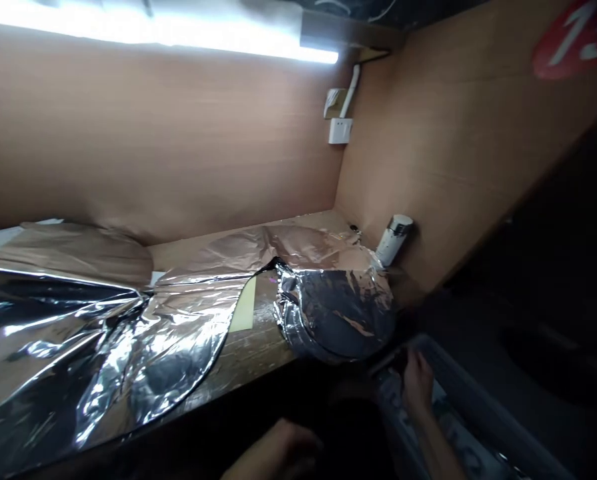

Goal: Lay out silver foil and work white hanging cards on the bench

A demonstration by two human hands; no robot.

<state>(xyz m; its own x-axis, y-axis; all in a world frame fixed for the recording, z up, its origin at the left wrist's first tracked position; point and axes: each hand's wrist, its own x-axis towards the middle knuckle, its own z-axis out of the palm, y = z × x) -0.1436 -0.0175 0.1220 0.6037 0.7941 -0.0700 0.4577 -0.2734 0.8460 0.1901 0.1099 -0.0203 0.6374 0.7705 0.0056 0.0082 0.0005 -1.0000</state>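
My right hand [418, 380] reaches over the near end of a grey plastic crate [483, 400] at the lower right. Its fingers are curled closed by a dark patch at the crate's rim; what they hold, if anything, is lost in shadow. Low in the middle, my left hand [291, 443] hangs in front of the table edge, its fingers dark and smeared. Pale, clear-looking items [453, 427] lie inside the crate. Above my hands, a round shape wrapped in shiny silver film [346, 313] sits at the table's right end.
A large sheet of silver film [178, 360] drapes over the wooden table [248, 360] and its front edge. Yellow paper [243, 307] lies beside it. A white cylinder [394, 240] leans by the right cardboard-coloured wall [428, 133]. A lamp [228, 40] glows above; a socket [340, 131] sits in the corner.
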